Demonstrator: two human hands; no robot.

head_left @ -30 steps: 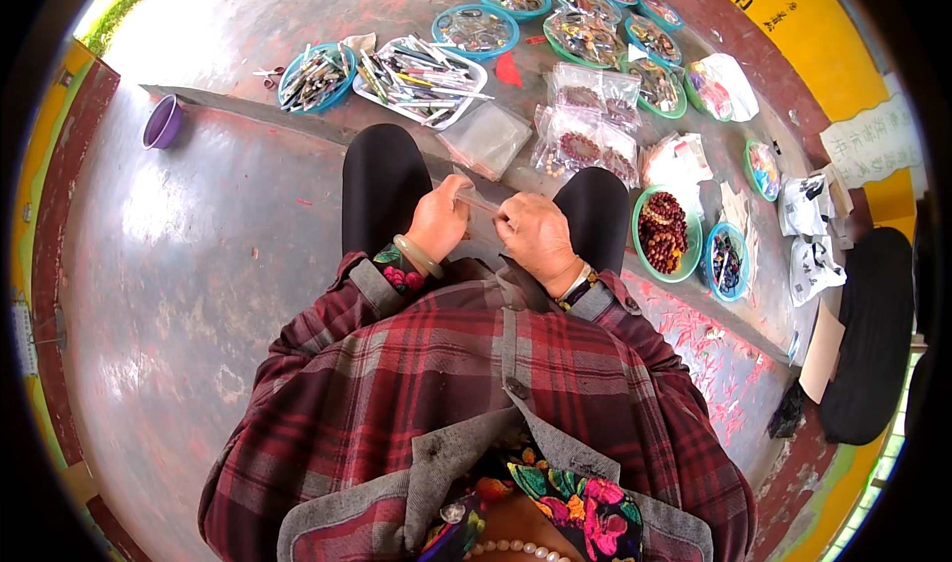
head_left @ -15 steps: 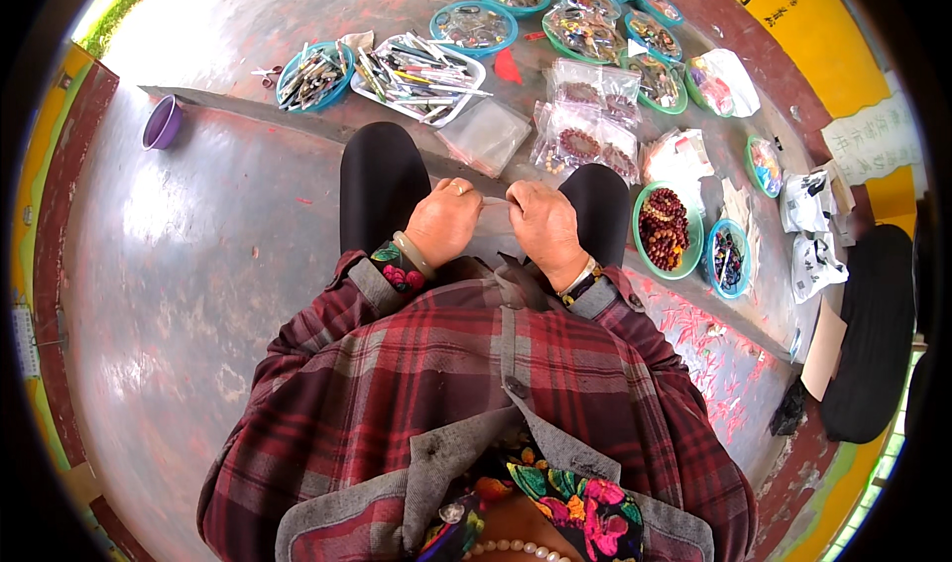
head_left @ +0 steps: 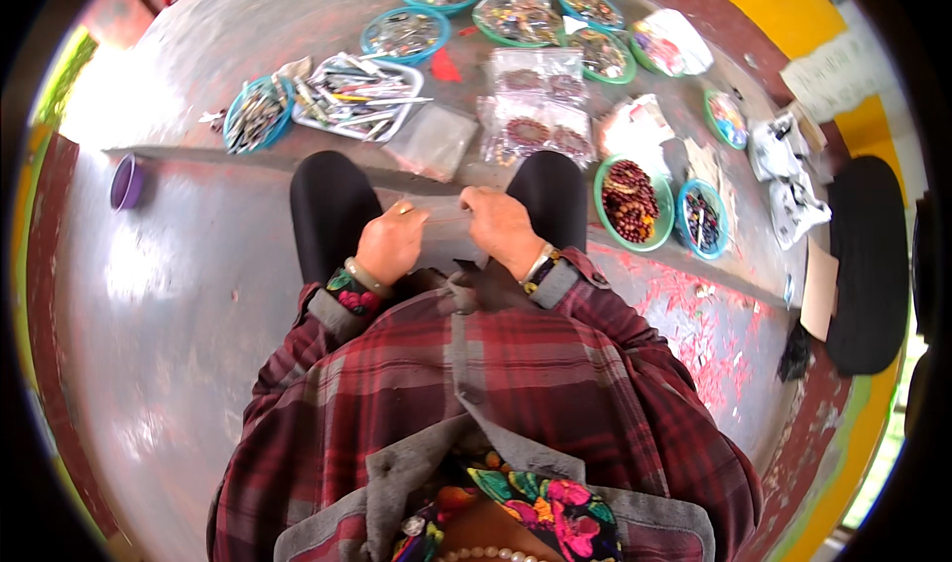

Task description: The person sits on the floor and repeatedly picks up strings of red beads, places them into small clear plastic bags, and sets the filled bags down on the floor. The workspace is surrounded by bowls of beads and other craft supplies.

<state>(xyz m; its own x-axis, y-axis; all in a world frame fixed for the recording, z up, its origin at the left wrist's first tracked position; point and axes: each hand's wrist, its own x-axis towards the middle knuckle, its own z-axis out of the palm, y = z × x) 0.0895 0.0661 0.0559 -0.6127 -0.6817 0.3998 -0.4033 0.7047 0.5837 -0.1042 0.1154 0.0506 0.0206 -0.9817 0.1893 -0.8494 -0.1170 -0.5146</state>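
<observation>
Holding clear plastic [head_left: 446,211] between the two hands, low in front of the body. Film very thin and see-through; its edges hard to make out. Left hand [head_left: 393,242]: thumb and forefinger pressed together, pinching the near-left side of the film; the other fingers curled in, a ring on one. Right hand [head_left: 503,229]: fingertips bent down, closed on the film's right side; the thumb's exact place cannot be told. Fingertips of the two hands near each other but apart, the plastic bridging the gap.

Left knee [head_left: 332,210] just beyond and left of the left fingers, right knee [head_left: 555,190] just beyond and right of the right ones, both in black cloth.

Straight beyond the fingers, on the raised ledge: a flat stack of clear bags [head_left: 431,144]. Beyond and left of the left fingers, a white tray [head_left: 406,113] heaped with pens; further left, a blue basket [head_left: 285,126], also full of pens. Beyond the right fingers, bagged bead bracelets [head_left: 535,126]. Right of the right fingers, a green bowl [head_left: 662,220] of dark red bead strings. Well left of the left fingers, a purple bowl [head_left: 127,183] on the lower floor.
</observation>
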